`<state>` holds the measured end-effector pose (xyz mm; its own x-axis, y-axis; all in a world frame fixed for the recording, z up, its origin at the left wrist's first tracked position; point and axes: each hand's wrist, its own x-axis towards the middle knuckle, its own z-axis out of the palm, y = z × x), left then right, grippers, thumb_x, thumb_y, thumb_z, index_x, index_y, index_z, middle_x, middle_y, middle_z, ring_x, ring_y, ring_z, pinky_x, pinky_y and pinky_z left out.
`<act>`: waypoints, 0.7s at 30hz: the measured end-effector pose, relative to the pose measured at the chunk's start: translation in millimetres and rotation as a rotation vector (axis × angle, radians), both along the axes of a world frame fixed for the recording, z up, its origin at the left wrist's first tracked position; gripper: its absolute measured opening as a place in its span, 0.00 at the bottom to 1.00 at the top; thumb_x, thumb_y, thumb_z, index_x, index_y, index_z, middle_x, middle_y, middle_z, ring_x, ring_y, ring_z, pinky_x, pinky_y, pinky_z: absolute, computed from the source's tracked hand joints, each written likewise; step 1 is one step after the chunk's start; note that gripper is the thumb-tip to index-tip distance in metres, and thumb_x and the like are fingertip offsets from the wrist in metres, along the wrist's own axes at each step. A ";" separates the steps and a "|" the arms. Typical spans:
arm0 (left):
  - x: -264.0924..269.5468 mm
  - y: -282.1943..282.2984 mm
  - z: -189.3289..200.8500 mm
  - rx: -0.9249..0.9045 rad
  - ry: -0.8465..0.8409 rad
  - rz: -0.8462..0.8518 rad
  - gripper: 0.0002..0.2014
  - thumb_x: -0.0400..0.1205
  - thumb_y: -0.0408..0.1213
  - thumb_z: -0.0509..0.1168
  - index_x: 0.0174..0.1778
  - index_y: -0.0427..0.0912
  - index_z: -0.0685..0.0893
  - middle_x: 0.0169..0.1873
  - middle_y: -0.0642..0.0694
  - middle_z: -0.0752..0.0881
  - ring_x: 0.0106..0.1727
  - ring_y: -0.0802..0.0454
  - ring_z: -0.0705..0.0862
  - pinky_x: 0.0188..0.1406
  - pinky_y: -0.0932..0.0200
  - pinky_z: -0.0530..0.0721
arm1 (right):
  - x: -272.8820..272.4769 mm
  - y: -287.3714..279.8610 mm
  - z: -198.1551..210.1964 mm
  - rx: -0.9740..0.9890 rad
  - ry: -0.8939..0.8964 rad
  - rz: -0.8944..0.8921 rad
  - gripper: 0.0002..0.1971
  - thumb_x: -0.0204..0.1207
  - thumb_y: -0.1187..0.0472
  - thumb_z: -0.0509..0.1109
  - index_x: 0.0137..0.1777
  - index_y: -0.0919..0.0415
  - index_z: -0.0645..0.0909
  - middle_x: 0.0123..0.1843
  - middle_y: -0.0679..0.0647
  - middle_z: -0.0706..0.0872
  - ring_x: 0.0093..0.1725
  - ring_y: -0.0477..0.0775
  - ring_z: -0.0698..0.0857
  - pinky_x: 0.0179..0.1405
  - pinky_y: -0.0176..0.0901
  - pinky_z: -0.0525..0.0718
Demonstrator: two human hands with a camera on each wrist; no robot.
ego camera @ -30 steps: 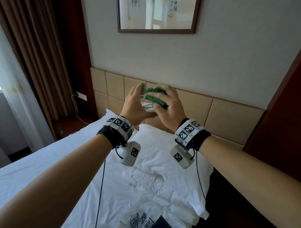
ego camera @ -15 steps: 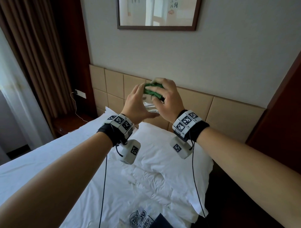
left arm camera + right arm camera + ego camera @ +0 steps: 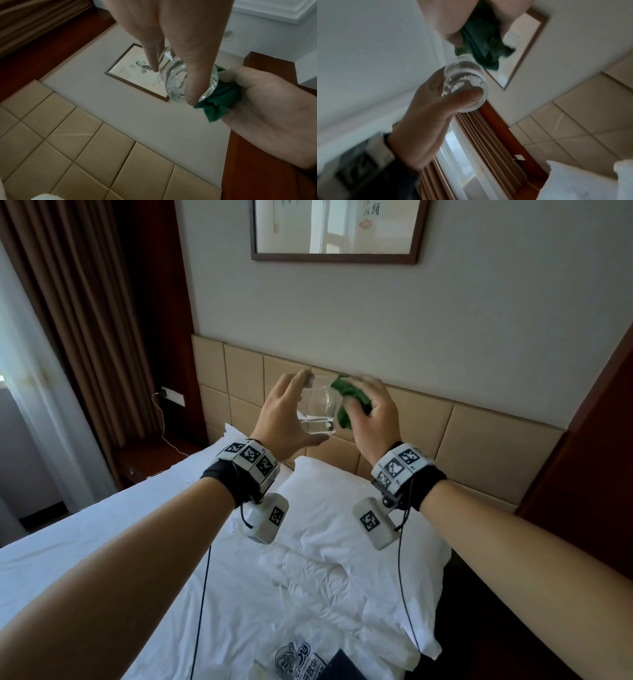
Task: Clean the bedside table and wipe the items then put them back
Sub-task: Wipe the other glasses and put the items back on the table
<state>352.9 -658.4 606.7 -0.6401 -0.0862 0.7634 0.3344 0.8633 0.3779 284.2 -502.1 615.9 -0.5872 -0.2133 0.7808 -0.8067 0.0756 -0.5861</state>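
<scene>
A clear drinking glass (image 3: 317, 409) is held up in the air above the bed, in front of the headboard. My left hand (image 3: 286, 416) grips it from the left, thumb under its base and fingers over its rim. The left wrist view shows the glass (image 3: 178, 81) between thumb and fingers. My right hand (image 3: 371, 412) clutches a bunched green cloth (image 3: 351, 402) against the glass's right side. In the right wrist view the cloth (image 3: 481, 44) sits just above the glass (image 3: 465, 86).
Below the hands lie a white pillow (image 3: 342, 508) and rumpled bedding (image 3: 171, 542). A printed plastic bag (image 3: 301, 662) and a dark flat item (image 3: 342, 669) rest on the bed near me. A dark wooden bedside table (image 3: 154, 460) stands at the far left by the curtain.
The right hand with the cloth has slid from over the top of the glass to its right side, uncovering the glass. Both hands sit slightly lower and further apart.
</scene>
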 end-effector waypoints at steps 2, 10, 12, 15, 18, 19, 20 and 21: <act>2.8 3.1 0.1 -0.016 0.003 -0.005 0.50 0.60 0.46 0.85 0.78 0.39 0.69 0.68 0.42 0.75 0.66 0.46 0.77 0.66 0.46 0.81 | -0.6 -2.4 1.3 -0.058 -0.291 0.099 0.14 0.78 0.64 0.67 0.62 0.58 0.85 0.56 0.54 0.88 0.55 0.48 0.86 0.62 0.50 0.85; 5.9 10.5 -3.2 0.227 0.039 -0.043 0.51 0.59 0.52 0.85 0.76 0.41 0.69 0.67 0.50 0.78 0.66 0.56 0.79 0.68 0.56 0.79 | 4.2 -1.7 8.8 -0.192 -0.662 0.275 0.08 0.73 0.53 0.69 0.47 0.47 0.90 0.45 0.56 0.91 0.51 0.63 0.88 0.48 0.55 0.85; 3.0 12.9 -5.3 0.276 0.045 -0.084 0.52 0.59 0.52 0.85 0.77 0.41 0.68 0.67 0.48 0.78 0.69 0.54 0.77 0.71 0.51 0.78 | 4.8 -2.6 7.7 -0.212 -0.742 0.304 0.10 0.73 0.50 0.68 0.41 0.51 0.89 0.41 0.56 0.89 0.46 0.61 0.86 0.42 0.52 0.82; 1.2 16.5 -5.6 0.336 0.038 -0.151 0.54 0.58 0.50 0.85 0.79 0.42 0.66 0.68 0.47 0.76 0.70 0.53 0.77 0.71 0.50 0.79 | 7.5 -3.5 7.9 -0.225 -0.747 0.292 0.12 0.77 0.51 0.66 0.40 0.52 0.89 0.39 0.55 0.89 0.41 0.57 0.85 0.39 0.49 0.80; 1.6 14.7 -2.7 0.254 0.011 -0.099 0.54 0.58 0.49 0.86 0.79 0.45 0.66 0.67 0.50 0.76 0.66 0.57 0.78 0.70 0.53 0.79 | 8.9 -3.7 11.7 -0.207 -0.521 0.273 0.12 0.76 0.55 0.64 0.53 0.48 0.88 0.53 0.51 0.89 0.52 0.52 0.87 0.48 0.46 0.85; 1.5 13.6 -2.4 0.229 0.000 -0.073 0.54 0.57 0.48 0.86 0.79 0.46 0.66 0.66 0.51 0.76 0.64 0.58 0.78 0.69 0.55 0.79 | 9.3 -3.2 13.4 -0.157 -0.387 0.246 0.14 0.77 0.56 0.63 0.58 0.50 0.87 0.59 0.50 0.87 0.58 0.48 0.86 0.57 0.43 0.84; 1.3 12.7 -2.4 0.213 -0.008 -0.052 0.55 0.57 0.48 0.86 0.79 0.47 0.66 0.64 0.51 0.76 0.63 0.59 0.78 0.68 0.57 0.79 | 9.9 -2.9 14.3 -0.094 -0.241 0.202 0.16 0.78 0.59 0.63 0.62 0.54 0.86 0.64 0.49 0.84 0.62 0.44 0.83 0.63 0.41 0.81; 0.6 11.7 -2.6 0.203 -0.014 -0.037 0.55 0.57 0.47 0.86 0.79 0.46 0.66 0.64 0.50 0.76 0.62 0.59 0.77 0.67 0.59 0.78 | 10.6 -3.0 14.6 -0.028 -0.101 0.158 0.16 0.79 0.61 0.63 0.64 0.58 0.85 0.66 0.49 0.82 0.64 0.43 0.80 0.66 0.38 0.78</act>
<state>353.5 -646.7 604.1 -0.6563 -0.2132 0.7237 0.3581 0.7563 0.5475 294.8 -505.1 630.5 -0.6239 -0.2884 0.7264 -0.7441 -0.0649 -0.6649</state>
